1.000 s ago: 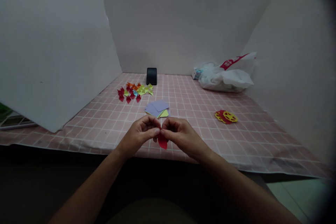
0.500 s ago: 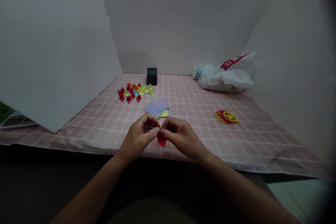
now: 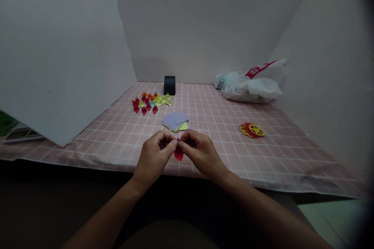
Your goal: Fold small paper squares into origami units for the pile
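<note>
Between my two hands is a small piece of folded red paper (image 3: 179,155), held near the front edge of the table. My left hand (image 3: 154,153) pinches its upper left side with thumb and fingers. From the other side, my right hand (image 3: 201,153) pinches it too, the thumb tips almost meeting. Part of the paper hangs below the thumbs and a small tip shows above; my fingers hide the rest. Just beyond the hands lies a fanned stack of paper sheets (image 3: 176,120), purple on top with yellow and green edges showing.
Several small folded paper pieces (image 3: 150,103) in red, orange, yellow and blue stand at the back left. Behind them is a black stand-like object (image 3: 169,85). A white plastic bag (image 3: 253,87) rests at the back right. Yellow and red cut-out discs (image 3: 253,130) lie on the right.
Both hands stay pinched on the red paper and have shifted only slightly. A small red tip now shows between the thumbs.
</note>
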`<state>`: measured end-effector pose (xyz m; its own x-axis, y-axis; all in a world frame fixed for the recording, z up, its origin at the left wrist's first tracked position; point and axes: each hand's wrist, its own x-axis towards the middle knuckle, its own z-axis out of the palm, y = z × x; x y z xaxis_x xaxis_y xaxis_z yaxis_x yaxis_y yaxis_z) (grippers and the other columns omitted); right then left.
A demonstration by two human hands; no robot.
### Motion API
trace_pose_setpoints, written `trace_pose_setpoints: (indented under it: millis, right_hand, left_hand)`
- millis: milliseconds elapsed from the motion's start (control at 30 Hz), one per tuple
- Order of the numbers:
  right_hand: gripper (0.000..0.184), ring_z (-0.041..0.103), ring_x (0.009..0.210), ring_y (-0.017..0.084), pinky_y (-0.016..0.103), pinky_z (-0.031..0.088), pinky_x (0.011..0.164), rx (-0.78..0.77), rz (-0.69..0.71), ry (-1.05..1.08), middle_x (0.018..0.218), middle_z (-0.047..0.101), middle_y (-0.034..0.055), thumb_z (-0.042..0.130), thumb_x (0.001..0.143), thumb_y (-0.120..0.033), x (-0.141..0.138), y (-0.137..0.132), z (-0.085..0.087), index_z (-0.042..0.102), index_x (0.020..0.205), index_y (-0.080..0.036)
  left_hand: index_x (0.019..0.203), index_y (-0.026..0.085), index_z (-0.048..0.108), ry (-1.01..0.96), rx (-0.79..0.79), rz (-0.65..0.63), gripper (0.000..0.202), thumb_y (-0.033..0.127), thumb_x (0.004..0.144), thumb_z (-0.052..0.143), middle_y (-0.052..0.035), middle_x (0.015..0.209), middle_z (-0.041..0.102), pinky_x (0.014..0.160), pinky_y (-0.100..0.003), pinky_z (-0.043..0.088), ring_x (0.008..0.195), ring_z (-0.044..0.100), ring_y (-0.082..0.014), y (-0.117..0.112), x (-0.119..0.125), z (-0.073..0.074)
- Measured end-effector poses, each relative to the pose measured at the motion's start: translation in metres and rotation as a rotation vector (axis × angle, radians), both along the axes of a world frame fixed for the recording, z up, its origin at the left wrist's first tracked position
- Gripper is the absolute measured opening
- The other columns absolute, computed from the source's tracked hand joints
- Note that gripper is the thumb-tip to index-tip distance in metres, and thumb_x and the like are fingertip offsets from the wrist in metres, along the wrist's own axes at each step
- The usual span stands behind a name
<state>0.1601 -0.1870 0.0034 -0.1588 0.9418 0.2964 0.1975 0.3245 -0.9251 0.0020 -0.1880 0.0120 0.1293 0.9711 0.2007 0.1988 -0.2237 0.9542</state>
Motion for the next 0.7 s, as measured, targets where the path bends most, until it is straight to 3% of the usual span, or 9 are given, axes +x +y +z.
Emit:
trace_pose_setpoints:
  millis: [700]
  right_hand:
    - [0.009,0.061,0.065,0.015,0.03,0.049,0.065,-0.072,0.037,0.159,0.071,0.065,0.0009,0.064,0.085,-0.026,-0.0025,-0.0008,-0.0045,0.063,0.079,-0.019]
  left_hand:
    - [0.079,0.017,0.064,-0.016,0.068,0.016,0.009,0.023,0.085,0.064,-0.001,0.075,0.067,0.065,-0.027,0.052,0.066,0.064,-0.0134,-0.0002,0.0042,-0.0022]
